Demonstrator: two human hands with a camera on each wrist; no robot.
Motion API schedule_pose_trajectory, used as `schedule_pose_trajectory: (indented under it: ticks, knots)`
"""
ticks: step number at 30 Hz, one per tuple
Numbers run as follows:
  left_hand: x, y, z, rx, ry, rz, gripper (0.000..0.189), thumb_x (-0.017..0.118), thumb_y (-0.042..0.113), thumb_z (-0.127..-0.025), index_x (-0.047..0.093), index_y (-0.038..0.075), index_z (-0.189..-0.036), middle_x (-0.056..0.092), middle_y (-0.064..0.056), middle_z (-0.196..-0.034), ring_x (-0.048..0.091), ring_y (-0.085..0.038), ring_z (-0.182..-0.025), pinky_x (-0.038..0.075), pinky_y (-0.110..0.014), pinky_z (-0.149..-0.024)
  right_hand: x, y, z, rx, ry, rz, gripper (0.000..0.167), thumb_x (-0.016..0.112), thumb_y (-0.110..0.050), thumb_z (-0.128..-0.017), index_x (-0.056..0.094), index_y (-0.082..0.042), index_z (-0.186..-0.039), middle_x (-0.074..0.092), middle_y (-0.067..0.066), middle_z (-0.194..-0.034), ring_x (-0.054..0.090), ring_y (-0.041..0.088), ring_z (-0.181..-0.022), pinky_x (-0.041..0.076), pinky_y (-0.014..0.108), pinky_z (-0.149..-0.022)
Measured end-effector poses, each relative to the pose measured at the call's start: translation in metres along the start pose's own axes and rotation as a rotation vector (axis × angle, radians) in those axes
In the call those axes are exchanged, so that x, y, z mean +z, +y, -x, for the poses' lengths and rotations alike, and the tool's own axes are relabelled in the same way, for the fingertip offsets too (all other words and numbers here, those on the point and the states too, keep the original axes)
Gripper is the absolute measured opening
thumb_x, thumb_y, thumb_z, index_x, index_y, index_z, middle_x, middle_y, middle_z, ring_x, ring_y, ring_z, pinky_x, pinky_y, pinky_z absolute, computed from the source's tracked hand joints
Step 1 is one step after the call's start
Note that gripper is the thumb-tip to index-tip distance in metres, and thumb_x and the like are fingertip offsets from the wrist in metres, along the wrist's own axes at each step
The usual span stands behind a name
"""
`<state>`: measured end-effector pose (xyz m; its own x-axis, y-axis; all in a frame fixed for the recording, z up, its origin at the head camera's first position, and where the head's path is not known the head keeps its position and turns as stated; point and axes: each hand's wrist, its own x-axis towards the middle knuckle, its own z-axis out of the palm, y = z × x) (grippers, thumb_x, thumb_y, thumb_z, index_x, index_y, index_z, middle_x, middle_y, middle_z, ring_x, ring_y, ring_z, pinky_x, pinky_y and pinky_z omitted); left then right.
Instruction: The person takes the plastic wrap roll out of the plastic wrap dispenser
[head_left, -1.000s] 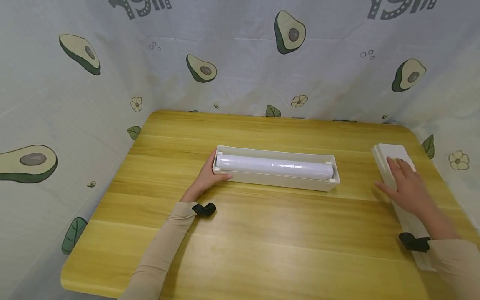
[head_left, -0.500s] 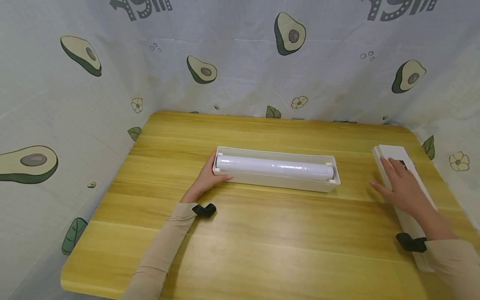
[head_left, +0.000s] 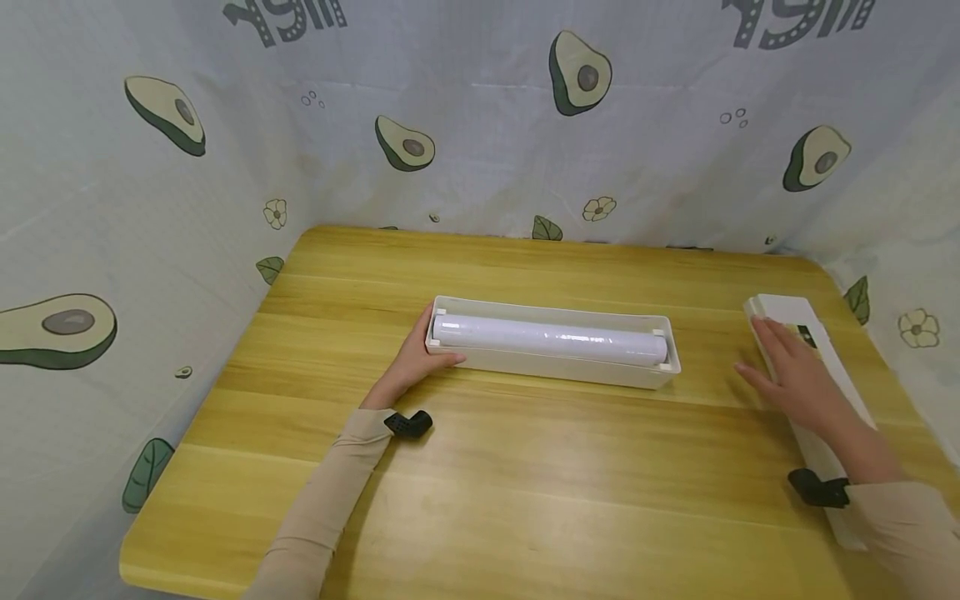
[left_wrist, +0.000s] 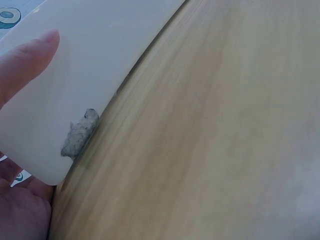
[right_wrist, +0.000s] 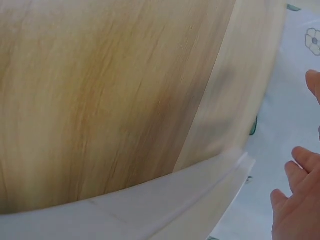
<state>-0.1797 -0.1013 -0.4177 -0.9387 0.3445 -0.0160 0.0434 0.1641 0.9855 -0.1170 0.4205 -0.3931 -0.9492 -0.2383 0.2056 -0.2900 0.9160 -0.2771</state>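
Note:
A long white open-topped box [head_left: 555,370] lies across the middle of the table with a shiny, film-like white roll [head_left: 547,338] inside. My left hand [head_left: 411,357] grips the box's left end, thumb on the front wall and fingers behind. The left wrist view shows that thumb [left_wrist: 32,60] on the white wall, above a rough grey patch [left_wrist: 80,134] near its lower edge. At the right, a long white lid-like piece [head_left: 783,308] with a small dark label lies lengthwise. My right hand [head_left: 802,390] hovers over it, fingers extended; the right wrist view shows them apart from it.
The wooden table [head_left: 525,483] has rounded corners, and the white piece lies near its right edge. A pale cloth [head_left: 487,83] printed with avocados hangs behind and at both sides. Black wrist cameras [head_left: 408,424] sit at both sleeves.
My right hand has shifted slightly left over the long white piece, uncovering its dark label. My left hand keeps its hold on the box, which stays in place.

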Motion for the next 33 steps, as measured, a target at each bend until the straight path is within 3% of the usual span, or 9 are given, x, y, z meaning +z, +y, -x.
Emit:
schedule_pose_trajectory:
  ticks: [16,19,26,33]
  knots:
    - [0.0,0.001,0.0,-0.017,-0.006,0.001,0.101,0.071,0.0,-0.078,0.005,0.014,-0.152,0.035,-0.019,-0.143,0.044,-0.031,-0.12,0.042,-0.035,-0.096,0.001,-0.021,-0.012,0.012,-0.025,0.015,0.072,0.053,-0.027,-0.095,0.014,-0.003,-0.15,0.024,0.03,-0.148,0.025,0.053,-0.131,0.018,0.064,-0.106]
    - [0.0,-0.002,-0.001,-0.01,-0.005,0.0,0.1,0.071,-0.001,-0.078,0.006,0.013,-0.152,0.035,-0.019,-0.143,0.045,-0.031,-0.119,0.043,-0.036,-0.096,0.002,-0.023,-0.014,0.005,-0.027,0.02,0.073,0.054,-0.028,-0.095,0.013,-0.003,-0.15,0.025,0.03,-0.148,0.026,0.053,-0.13,0.02,0.064,-0.105]
    - [-0.001,-0.026,-0.011,0.009,0.006,0.0,0.102,0.073,0.002,-0.077,0.006,0.022,-0.152,0.036,-0.015,-0.144,0.045,-0.029,-0.119,0.042,-0.036,-0.097,0.003,-0.025,-0.016,-0.038,-0.006,0.02,0.071,0.052,-0.028,-0.096,0.014,-0.003,-0.15,0.025,0.031,-0.148,0.024,0.052,-0.132,0.018,0.062,-0.108]
    - [-0.001,-0.03,-0.012,0.025,0.023,-0.018,0.102,0.075,0.004,-0.076,0.009,0.023,-0.152,0.038,-0.013,-0.142,0.047,-0.028,-0.117,0.044,-0.034,-0.094,0.003,-0.034,-0.019,-0.06,-0.02,-0.006,0.071,0.055,-0.024,-0.095,0.016,-0.005,-0.15,0.025,0.03,-0.147,0.024,0.051,-0.133,0.019,0.063,-0.107]
